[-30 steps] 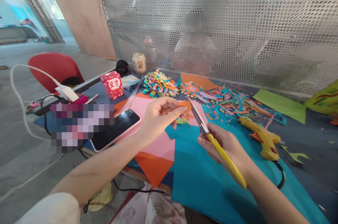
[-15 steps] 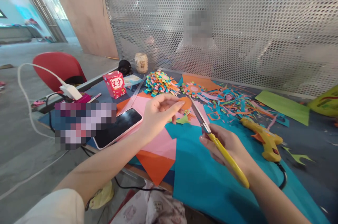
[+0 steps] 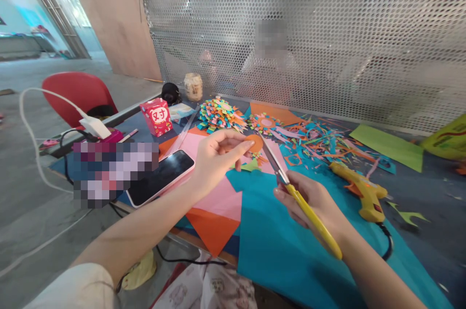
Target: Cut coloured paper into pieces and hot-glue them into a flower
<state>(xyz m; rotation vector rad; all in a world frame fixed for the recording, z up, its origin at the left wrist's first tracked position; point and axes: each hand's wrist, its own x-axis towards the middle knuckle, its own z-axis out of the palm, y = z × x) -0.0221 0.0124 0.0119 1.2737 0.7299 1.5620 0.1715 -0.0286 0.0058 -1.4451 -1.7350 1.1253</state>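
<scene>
My left hand (image 3: 218, 158) pinches a small round orange paper piece (image 3: 256, 142) above the table. My right hand (image 3: 311, 200) grips yellow-handled scissors (image 3: 291, 187), whose blades point up and left and reach the orange piece's edge. Under both hands lie a pink sheet (image 3: 218, 192), an orange sheet (image 3: 213, 229) and a large teal sheet (image 3: 291, 241).
A phone (image 3: 160, 178) lies left of my left hand. A yellow glue gun (image 3: 360, 190) rests at the right. Behind are paper scraps (image 3: 316, 141), a layered paper flower (image 3: 218, 115), a red box (image 3: 156, 116), a jar (image 3: 192, 87) and a perforated metal screen (image 3: 327, 32). A person sits behind the screen.
The hands have barely moved. The orange piece has turned a little against the scissor blades, and the view has shifted slightly.
</scene>
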